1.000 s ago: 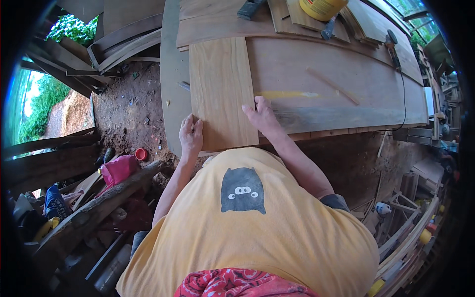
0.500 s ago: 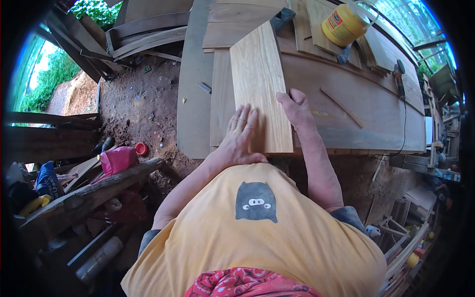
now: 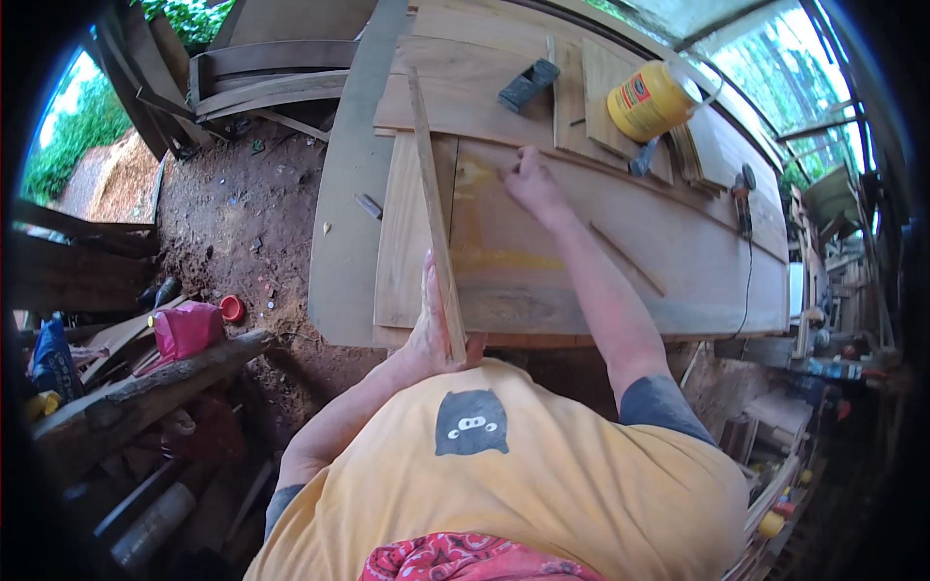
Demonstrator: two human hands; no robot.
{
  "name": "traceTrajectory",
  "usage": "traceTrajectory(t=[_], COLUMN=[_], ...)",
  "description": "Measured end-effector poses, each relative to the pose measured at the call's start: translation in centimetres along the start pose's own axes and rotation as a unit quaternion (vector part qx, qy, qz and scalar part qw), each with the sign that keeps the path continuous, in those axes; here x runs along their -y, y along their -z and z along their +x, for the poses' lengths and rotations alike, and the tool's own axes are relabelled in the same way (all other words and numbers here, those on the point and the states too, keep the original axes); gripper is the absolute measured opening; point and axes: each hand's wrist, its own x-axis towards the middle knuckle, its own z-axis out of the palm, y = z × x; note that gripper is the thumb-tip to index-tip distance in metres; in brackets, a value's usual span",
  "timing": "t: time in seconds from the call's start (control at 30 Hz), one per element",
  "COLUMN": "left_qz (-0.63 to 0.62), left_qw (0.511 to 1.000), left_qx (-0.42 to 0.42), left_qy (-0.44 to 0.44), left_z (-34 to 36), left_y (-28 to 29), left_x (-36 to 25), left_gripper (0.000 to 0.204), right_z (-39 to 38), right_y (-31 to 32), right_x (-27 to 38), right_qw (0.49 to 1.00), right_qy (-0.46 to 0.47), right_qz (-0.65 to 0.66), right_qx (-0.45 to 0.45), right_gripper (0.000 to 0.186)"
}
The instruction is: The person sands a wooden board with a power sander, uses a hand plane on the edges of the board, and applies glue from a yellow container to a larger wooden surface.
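Note:
A wooden board stands on its long edge, its narrow side turned up. My left hand grips its near end, palm along the left face and thumb round to the right. To the right of the board, my right hand is closed in a fist over the worktable; whether anything small is inside I cannot make out. Yellowish wet-looking smears mark the wooden panel beneath, close to that fist. A second pale board lies flat left of the upright one.
A dark hand plane, a yellow tub and several planks lie at the back. A thin wooden strip rests on the right, with a corded power tool beyond. Left is a log beside a pink container.
The board has tipped from lying nearly flat up onto its edge and shifted left. My right hand has let go of its edge and reached forward over the panel.

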Motion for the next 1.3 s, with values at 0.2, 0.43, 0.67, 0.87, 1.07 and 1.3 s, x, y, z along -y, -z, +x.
traceTrajectory(t=[0.2,0.43,0.67,0.87,1.07,1.3], left_qz=[-0.011,0.118,0.104,0.061,0.075,-0.073], left_qw=[0.999,0.957,0.950,0.957,0.989,0.955], left_qx=[0.000,0.140,-0.008,-0.020,0.026,0.048], left_qy=[0.038,0.223,0.295,0.284,0.123,0.282], left_z=[-0.3,-7.7,-10.2,-9.4,-5.1,-7.1], left_y=[-0.6,-3.2,-4.7,-3.2,0.5,2.3], left_x=[-0.1,0.9,-1.0,0.9,0.3,0.1], left_gripper=[0.106,0.116,0.112,0.064,0.008,0.001], right_z=[15.7,27.7,27.5,15.8,-2.4,-19.3], right_y=[4.0,6.5,5.9,7.4,8.2,5.3], right_x=[-4.4,-6.1,0.2,0.6,-5.7,-12.6], right_qw=[0.939,0.806,0.755,0.844,0.964,0.951], right_qy=[0.107,0.281,0.279,0.199,-0.061,-0.201], right_qz=[-0.326,-0.519,-0.568,-0.476,-0.213,-0.235], right_qx=[-0.024,0.041,0.174,0.148,0.147,-0.032], right_gripper=[0.075,0.098,0.083,0.061,0.066,0.068])
